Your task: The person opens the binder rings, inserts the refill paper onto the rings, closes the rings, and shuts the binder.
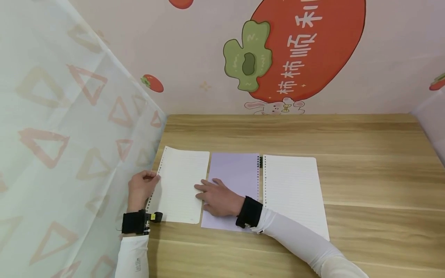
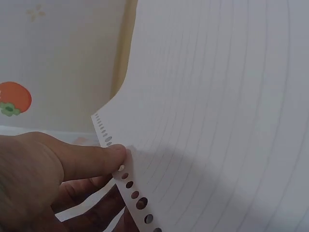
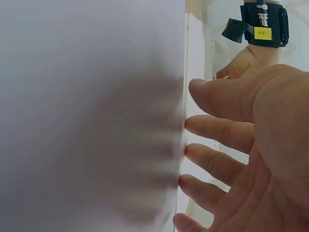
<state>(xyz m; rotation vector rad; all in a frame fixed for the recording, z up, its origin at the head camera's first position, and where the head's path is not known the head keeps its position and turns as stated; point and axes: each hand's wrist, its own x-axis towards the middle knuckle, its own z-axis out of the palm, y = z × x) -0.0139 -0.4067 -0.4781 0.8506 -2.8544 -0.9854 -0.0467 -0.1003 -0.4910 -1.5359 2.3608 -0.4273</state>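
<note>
A lined white loose-leaf sheet (image 1: pixel 182 185) with punched holes lies at the left; whether more sheets lie under it I cannot tell. At its holed left edge, my left hand (image 1: pixel 141 187) pinches it between thumb and fingers, and that edge is lifted, as the left wrist view shows with the thumb (image 2: pixel 96 162) on top. My right hand (image 1: pixel 222 199) lies with fingers spread over a purple notebook cover (image 1: pixel 236 170), its fingertips at the lined sheet's right edge. In the right wrist view the fingers (image 3: pixel 217 130) are extended and hold nothing.
To the right of the purple cover lies a stack of lined white paper (image 1: pixel 292 185), partly under the right forearm. A small black piece (image 1: pixel 261 162) shows between the two. Wooden tabletop (image 1: pixel 375 193) extends to the right; a patterned curtain (image 1: pixel 87 135) borders the left side.
</note>
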